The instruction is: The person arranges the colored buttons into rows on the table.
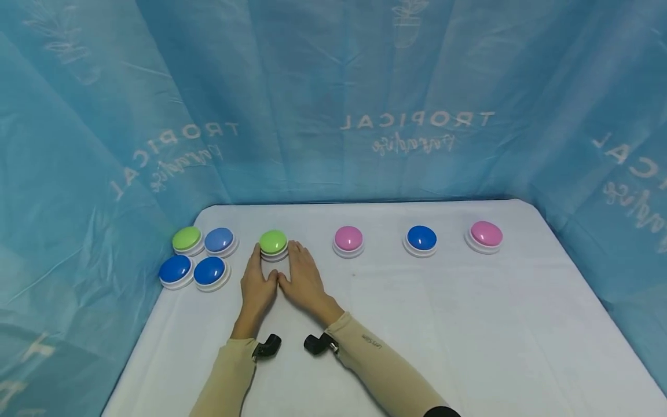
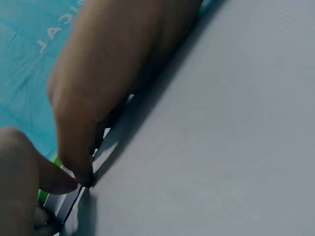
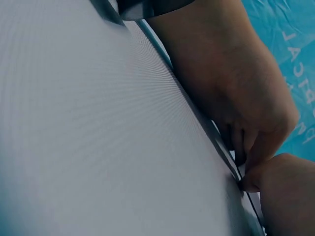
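In the head view, a green dome push button (image 1: pixel 273 240) with a white base sits between my two hands on the white table. My left hand (image 1: pixel 258 292) rests along its left side, fingers straight and fingertips right at the base. On the other side, my right hand (image 1: pixel 304 281) lies flat with extended fingers, their tips beside the base. The two thumbs meet in front of the button. Both wrist views show the hands close up at the table surface, with the thumb tips together and the button mostly hidden behind them.
Grouped at the left edge are a green button (image 1: pixel 186 238), a light blue button (image 1: pixel 219 239) and two dark blue buttons (image 1: pixel 175 269). Spaced along the back right are a pink button (image 1: pixel 348 238), a blue button (image 1: pixel 421 238) and another pink button (image 1: pixel 486 233). Blue curtains (image 1: pixel 333 162) surround the table.
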Demonstrator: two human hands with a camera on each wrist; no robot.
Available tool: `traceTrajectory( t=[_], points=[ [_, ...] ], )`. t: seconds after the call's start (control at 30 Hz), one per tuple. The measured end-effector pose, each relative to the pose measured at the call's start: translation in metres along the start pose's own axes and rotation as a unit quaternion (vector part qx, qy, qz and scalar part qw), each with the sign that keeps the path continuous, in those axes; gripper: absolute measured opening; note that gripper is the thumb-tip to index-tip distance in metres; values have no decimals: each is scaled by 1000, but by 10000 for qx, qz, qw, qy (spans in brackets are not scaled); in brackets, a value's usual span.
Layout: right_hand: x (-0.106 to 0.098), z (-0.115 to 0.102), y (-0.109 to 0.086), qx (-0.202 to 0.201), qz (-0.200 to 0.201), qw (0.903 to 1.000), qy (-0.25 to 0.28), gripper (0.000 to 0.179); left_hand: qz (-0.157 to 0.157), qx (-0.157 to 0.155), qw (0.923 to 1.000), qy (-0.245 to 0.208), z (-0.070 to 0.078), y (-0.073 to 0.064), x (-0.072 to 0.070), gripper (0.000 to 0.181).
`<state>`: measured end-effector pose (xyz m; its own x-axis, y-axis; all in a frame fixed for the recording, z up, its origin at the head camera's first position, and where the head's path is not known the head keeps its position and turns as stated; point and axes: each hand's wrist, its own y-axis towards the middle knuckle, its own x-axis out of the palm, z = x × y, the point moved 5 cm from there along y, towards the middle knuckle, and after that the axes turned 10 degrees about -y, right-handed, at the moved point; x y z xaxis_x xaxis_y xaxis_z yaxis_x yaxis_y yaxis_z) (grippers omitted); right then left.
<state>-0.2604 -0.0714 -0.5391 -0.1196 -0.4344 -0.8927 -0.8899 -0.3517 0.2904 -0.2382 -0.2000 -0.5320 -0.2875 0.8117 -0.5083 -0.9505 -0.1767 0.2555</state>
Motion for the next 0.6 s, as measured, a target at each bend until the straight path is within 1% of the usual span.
traceTrajectory(
  t=[0.17, 0.27, 0.37, 0.43, 0.53, 0.6],
  points=[
    [-2, 7, -3, 56, 72, 9999, 60, 80, -325, -16, 9995, 17, 1, 1, 6, 81],
    [-3, 7, -3, 26, 116, 9999, 73, 79, -419, -82, 9991, 48, -1, 2, 7, 81],
    [-3, 6, -5, 41, 184, 9998, 62, 77, -326, -135, 9993, 86, -2, 1, 5, 80],
    [-4, 3, -9, 65, 252, 9996, 54, 76, -189, -125, 9996, 140, -1, -2, 3, 79],
    [-6, -3, -19, 29, 432, 9991, -2, 73, -6, -37, 9997, 240, 2, -10, 2, 78],
    [-9, -7, -28, -49, 517, 9986, -87, 72, 19, 37, 9996, 267, 5, -17, 3, 76]
  ],
)
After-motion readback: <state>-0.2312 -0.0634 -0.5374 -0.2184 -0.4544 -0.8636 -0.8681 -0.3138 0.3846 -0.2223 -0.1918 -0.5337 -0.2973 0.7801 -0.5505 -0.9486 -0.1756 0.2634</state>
